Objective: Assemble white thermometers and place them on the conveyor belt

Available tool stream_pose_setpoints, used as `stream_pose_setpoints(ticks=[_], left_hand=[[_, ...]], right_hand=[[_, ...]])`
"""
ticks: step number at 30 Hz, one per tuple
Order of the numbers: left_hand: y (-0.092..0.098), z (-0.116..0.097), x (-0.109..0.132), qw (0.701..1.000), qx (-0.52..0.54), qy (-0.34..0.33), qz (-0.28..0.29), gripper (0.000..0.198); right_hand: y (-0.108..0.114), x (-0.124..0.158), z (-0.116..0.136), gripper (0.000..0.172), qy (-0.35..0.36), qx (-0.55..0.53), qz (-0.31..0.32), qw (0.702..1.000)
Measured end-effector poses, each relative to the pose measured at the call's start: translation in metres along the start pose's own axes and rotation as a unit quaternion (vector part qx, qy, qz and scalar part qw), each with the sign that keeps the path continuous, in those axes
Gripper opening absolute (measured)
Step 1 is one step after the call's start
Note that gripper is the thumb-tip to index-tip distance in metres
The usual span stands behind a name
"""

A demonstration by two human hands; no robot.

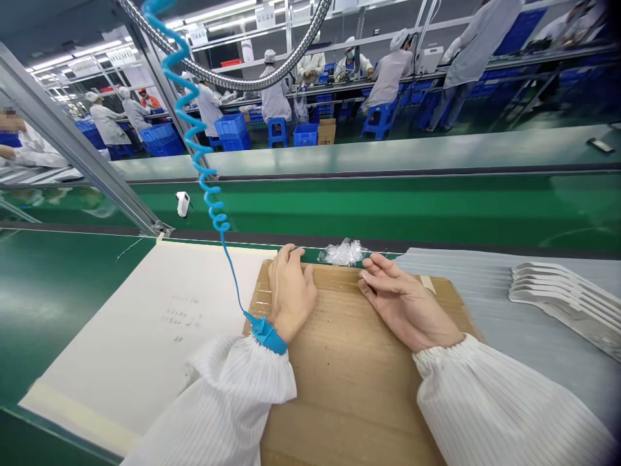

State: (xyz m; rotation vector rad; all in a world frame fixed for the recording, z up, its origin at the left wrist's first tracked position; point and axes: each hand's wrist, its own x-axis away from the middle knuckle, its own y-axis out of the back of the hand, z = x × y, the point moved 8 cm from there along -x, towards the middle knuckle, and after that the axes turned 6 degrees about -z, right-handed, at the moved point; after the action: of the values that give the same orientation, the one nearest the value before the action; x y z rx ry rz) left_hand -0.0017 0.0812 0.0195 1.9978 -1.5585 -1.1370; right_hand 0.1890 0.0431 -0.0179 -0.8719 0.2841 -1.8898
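The cardboard [349, 388] lies below both hands. At its far left part is the left hand [294, 294], the fingers loosely bent and open. Above its far right part is the right hand [407, 304], the fingers curled towards the thumb; I cannot tell if they grip something thin. The plastic [343, 252] lies at the cardboard's far edge, between the hands, near the right fingertips.

Both sleeved forearms [233, 404] reach forward; the left grip [292, 294] is turned knuckles-up, thumb [309, 277] apart; the right grip [405, 299] curls loosely inward, fingertips [376, 261] bunched.
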Motion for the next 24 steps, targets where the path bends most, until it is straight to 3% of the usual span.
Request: stream_pose_setpoints(ticks=[15, 24], left_hand=[[-0.0013, 0.0016, 0.0001, 1.0, 0.003, -0.001, 0.005, 0.032], [-0.0016, 0.0015, 0.0008, 1.0, 0.007, -0.002, 0.003, 0.032]], right_hand=[[-0.0048, 0.0006, -0.0004, 0.05, 0.0, 0.032, 0.043, 0.999], [-0.0055, 0.0001, -0.0011, 0.04, 0.009, 0.05, 0.057, 0.997]])
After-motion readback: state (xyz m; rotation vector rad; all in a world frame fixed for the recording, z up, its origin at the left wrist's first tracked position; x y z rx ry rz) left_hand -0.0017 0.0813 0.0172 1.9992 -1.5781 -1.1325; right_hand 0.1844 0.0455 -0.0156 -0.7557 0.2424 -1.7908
